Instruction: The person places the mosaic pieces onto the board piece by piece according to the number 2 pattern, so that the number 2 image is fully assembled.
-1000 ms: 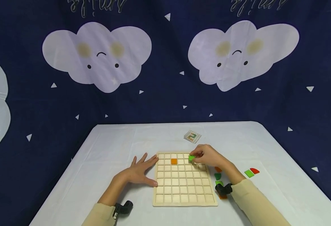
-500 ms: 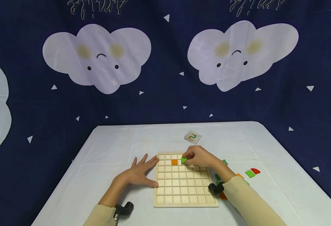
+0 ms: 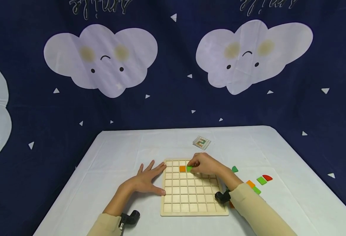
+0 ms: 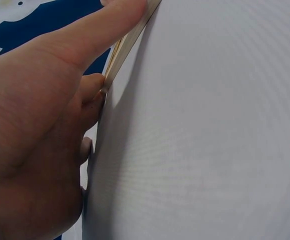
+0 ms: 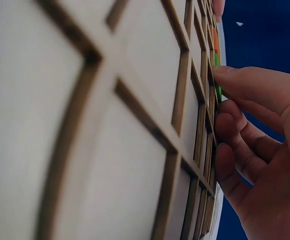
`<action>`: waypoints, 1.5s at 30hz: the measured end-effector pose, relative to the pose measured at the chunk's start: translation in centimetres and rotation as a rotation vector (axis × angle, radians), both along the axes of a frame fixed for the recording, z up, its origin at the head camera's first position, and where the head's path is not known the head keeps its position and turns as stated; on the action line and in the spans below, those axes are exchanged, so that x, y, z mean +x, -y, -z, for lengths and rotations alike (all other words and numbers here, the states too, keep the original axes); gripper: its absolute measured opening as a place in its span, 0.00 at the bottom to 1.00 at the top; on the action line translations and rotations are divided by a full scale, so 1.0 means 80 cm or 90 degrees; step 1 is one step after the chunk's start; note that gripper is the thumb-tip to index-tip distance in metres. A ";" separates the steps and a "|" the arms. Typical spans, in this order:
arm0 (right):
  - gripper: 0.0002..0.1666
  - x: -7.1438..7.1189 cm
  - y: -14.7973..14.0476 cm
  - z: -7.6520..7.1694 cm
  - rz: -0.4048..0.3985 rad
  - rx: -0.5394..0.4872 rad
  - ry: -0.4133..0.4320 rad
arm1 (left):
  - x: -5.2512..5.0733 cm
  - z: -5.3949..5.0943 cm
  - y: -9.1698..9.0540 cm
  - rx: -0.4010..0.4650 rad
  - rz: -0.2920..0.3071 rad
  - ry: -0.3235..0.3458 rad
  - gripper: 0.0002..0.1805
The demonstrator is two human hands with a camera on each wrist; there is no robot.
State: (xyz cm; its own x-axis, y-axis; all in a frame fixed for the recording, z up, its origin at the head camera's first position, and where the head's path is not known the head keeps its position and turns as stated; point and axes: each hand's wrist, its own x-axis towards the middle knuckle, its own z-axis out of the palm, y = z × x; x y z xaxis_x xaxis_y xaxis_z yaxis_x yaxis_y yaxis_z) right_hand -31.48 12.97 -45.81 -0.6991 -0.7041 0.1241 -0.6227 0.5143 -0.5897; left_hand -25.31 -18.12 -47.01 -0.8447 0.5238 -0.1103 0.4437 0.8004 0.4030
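A wooden grid board point(image 3: 194, 199) lies on the table. An orange square tile point(image 3: 182, 168) sits in a cell of its second row from the far side. Right beside it is a green square tile point(image 3: 189, 168), which my right hand point(image 3: 206, 164) pinches between thumb and fingers at the board. The right wrist view shows the thumb point(image 5: 235, 75) on the green tile's edge, close to the grid. My left hand point(image 3: 145, 181) is spread along the board's left side, thumb and a fingertip touching the rim. In the left wrist view the thumb point(image 4: 100, 32) reaches the board's edge.
Beyond the board lies a patterned card point(image 3: 201, 143). To the right are a green quarter-round piece point(image 3: 234, 169), an orange piece point(image 3: 251, 184), a green piece point(image 3: 256, 190), a green square point(image 3: 261, 180) and a red quarter-round piece point(image 3: 267, 177). The right forearm partly hides other pieces.
My right hand has carried the green tile leftward over the board to the cell beside the orange tile and lowered it there. The left hand has stayed in place.
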 end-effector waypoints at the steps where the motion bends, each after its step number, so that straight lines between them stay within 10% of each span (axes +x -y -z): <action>1: 0.12 0.000 0.000 0.000 0.002 0.000 0.001 | 0.000 0.000 0.000 0.000 0.000 -0.001 0.61; 20: 0.16 0.005 -0.035 -0.001 0.073 -0.055 0.063 | 0.002 0.001 -0.001 0.005 -0.004 0.001 0.62; 45: 0.17 0.009 -0.154 -0.018 0.227 0.044 0.080 | 0.002 0.000 -0.001 0.014 -0.003 0.001 0.62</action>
State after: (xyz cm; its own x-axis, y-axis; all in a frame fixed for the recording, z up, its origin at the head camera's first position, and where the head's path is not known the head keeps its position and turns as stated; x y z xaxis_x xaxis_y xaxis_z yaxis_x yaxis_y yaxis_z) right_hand -30.72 25.25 -44.41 -0.9084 -0.4178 -0.0175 -0.3226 0.7270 -0.6061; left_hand -25.15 -18.02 -46.97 -0.8469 0.5223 -0.0999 0.4398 0.7936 0.4205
